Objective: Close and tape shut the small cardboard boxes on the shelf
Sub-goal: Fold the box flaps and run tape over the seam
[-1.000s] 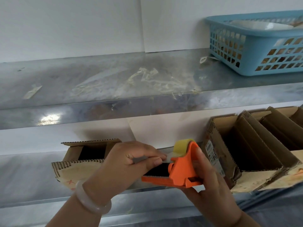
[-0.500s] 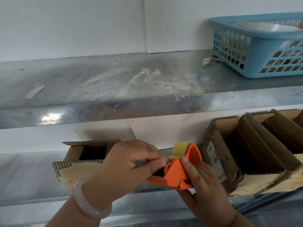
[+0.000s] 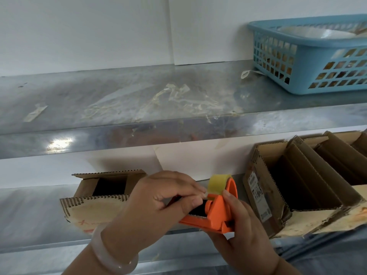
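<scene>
An orange tape dispenser (image 3: 216, 217) with a yellowish tape roll (image 3: 218, 184) is held in front of the lower shelf. My right hand (image 3: 244, 235) grips it from below and behind. My left hand (image 3: 158, 207) pinches the tape end at the roll with thumb and forefinger. Behind my left hand a small cardboard box (image 3: 103, 187) lies open on the lower shelf, its front flap folded down. To the right stand several open cardboard boxes (image 3: 297, 185) side by side, flaps hanging over the shelf edge.
A blue plastic basket (image 3: 309, 56) sits at the right of the upper metal shelf (image 3: 119, 100), which carries scraps of old tape. The upper shelf's front lip overhangs the lower shelf (image 3: 29, 211). White wall stands behind.
The dispenser has tilted and shifted slightly in my right hand. My left fingers have moved up from the dispenser's cutter area to the tape roll's end.
</scene>
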`<move>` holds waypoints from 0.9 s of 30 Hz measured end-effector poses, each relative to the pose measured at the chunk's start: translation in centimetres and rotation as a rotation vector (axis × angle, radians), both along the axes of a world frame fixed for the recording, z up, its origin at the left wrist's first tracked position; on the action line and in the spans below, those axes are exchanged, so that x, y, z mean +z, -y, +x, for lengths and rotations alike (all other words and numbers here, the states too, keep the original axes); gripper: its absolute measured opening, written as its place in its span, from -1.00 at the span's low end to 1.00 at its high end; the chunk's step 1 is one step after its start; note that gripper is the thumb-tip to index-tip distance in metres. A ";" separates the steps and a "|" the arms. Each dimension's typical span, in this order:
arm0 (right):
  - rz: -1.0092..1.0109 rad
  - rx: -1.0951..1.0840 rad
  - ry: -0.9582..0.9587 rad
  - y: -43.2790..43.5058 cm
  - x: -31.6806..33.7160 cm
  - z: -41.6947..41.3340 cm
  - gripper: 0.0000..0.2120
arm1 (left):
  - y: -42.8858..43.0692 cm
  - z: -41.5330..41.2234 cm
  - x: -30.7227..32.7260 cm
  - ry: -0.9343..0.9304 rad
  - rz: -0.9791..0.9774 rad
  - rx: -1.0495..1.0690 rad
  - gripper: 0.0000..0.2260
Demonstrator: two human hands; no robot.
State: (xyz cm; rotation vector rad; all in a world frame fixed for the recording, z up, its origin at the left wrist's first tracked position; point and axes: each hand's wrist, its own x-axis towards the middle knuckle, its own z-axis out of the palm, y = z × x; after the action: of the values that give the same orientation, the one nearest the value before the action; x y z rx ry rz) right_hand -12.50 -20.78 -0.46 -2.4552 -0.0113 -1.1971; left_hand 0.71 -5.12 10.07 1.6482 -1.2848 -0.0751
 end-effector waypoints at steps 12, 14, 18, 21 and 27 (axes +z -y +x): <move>-0.022 0.027 0.128 0.7 0.7 0.4 -0.53 | -0.2 -0.2 0.7 0.058 -0.051 -0.066 -0.84; -0.032 0.013 0.123 0.8 0.6 0.5 -0.52 | 0.0 -0.2 0.9 0.119 -0.070 -0.074 -0.83; -0.021 0.019 0.119 0.5 0.5 0.6 -0.49 | 0.2 -0.1 1.5 0.209 -0.064 -0.070 -0.84; -0.031 -0.004 0.096 0.0 0.5 0.6 -0.37 | 0.3 0.2 1.8 0.209 -0.024 -0.053 -0.85; -0.050 -0.031 0.004 -0.3 0.2 0.7 -0.24 | 0.4 0.3 1.9 0.193 0.047 -0.007 -0.86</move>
State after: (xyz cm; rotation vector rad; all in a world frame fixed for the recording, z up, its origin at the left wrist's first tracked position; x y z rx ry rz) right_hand -11.78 -20.51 -0.27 -2.5048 -0.0047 -1.2290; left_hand 1.00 -5.50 11.95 1.7241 -1.4431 0.0516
